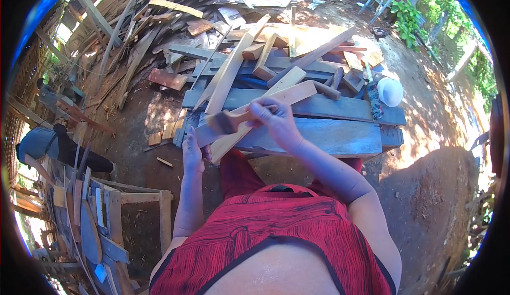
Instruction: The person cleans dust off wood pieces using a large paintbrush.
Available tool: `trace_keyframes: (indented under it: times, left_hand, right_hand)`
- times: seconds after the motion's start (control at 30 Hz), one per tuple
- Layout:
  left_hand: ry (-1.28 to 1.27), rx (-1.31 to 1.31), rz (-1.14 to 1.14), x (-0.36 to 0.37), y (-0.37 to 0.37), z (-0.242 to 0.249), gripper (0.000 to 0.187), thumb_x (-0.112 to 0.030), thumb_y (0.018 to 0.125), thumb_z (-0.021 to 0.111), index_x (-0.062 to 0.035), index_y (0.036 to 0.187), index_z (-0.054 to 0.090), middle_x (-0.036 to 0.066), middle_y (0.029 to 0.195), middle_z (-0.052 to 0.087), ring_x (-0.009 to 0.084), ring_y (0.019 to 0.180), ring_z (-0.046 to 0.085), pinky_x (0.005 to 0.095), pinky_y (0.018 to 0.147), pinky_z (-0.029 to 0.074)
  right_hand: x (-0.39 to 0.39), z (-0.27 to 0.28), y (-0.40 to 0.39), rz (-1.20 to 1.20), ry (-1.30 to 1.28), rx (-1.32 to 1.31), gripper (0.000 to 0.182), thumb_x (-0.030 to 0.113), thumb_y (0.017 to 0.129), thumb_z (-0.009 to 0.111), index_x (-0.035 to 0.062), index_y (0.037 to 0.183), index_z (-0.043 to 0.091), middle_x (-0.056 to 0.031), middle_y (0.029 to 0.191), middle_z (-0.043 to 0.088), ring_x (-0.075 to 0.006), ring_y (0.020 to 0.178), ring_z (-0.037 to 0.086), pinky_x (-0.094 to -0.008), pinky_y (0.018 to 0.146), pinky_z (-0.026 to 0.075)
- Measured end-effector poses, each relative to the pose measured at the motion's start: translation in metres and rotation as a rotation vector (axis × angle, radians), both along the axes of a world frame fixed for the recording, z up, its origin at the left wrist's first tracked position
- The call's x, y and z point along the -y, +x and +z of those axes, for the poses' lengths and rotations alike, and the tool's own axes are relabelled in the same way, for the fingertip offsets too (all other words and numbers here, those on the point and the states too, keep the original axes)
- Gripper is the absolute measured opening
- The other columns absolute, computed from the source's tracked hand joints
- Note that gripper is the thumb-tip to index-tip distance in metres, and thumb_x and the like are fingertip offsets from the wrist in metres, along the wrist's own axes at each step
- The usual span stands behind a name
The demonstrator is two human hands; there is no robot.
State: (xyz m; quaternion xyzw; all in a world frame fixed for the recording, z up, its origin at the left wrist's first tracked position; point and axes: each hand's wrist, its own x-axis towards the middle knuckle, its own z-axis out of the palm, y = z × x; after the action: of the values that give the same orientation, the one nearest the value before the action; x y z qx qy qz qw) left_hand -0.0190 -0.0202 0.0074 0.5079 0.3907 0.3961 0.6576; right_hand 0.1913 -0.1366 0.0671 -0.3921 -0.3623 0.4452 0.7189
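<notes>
Fingers of my right hand point(280, 128) are gripping brush point(241, 117) over near end of board point(295, 93); my left hand point(192, 154) is clasping that end; white container point(390, 92) is sitting right of board.

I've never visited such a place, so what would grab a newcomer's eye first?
Probably the vivid red clothing, bottom centre. Just above, the right hand holds a brush over a board held by the left hand. A round white thing stands out at the right end of the bench.
</notes>
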Motion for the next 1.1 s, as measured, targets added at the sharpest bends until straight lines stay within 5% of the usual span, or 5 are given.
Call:
trace_keyframes:
  times: [0.37,0.6,0.67,0.87,1.1]
  left_hand:
    - [0.084,-0.012,-0.065,-0.005,0.0,-0.001,0.037,-0.04,0.088,0.057,-0.0042,0.083,0.059,-0.002,0.052,0.048,0.0066,0.039,0.045,0.0221,0.034,0.036]
    - [0.214,-0.011,-0.197,-0.009,-0.011,0.009,0.025,-0.022,0.08,0.071,-0.0021,0.092,0.063,-0.002,0.06,0.055,0.0042,0.047,0.048,0.0185,0.043,0.039]
    - [0.21,-0.017,-0.234,-0.011,-0.013,0.009,0.025,-0.02,0.079,0.072,-0.0016,0.093,0.063,-0.001,0.062,0.056,0.0041,0.049,0.049,0.0182,0.045,0.04]
    - [0.209,-0.05,-0.281,-0.009,-0.023,0.005,0.024,-0.016,0.077,0.073,-0.0005,0.092,0.064,0.0,0.07,0.06,0.0043,0.051,0.051,0.0186,0.048,0.041]
    - [0.248,-0.086,-0.332,-0.007,-0.023,0.011,0.023,-0.012,0.076,0.073,-0.0021,0.095,0.065,0.0,0.079,0.063,0.0029,0.059,0.053,0.0182,0.052,0.043]
  right_hand:
    - [0.035,-0.043,0.198,-0.855,-0.216,0.392,0.02,0.02,0.089,0.058,0.0007,0.086,0.061,-0.0054,0.069,0.061,-0.01,0.05,0.059,-0.0192,0.043,0.045]
    - [0.029,-0.044,0.181,-0.869,-0.256,0.868,0.019,0.019,0.088,0.06,0.0008,0.084,0.061,-0.0027,0.067,0.059,-0.0063,0.054,0.052,-0.0213,0.05,0.04]
    - [0.029,-0.019,0.149,-0.868,-0.25,1.046,0.021,0.024,0.085,0.063,0.0027,0.087,0.063,-0.0097,0.071,0.063,-0.0173,0.061,0.061,-0.0312,0.058,0.047]
    - [0.029,0.019,0.118,-0.474,-0.22,0.363,0.02,0.024,0.085,0.063,0.0041,0.082,0.063,-0.0071,0.07,0.063,-0.0147,0.059,0.06,-0.0318,0.058,0.047]
    - [0.027,-0.006,0.12,-0.761,-0.343,1.141,0.024,0.028,0.085,0.061,0.0038,0.083,0.063,-0.0132,0.077,0.064,-0.0272,0.071,0.064,-0.0352,0.066,0.048]
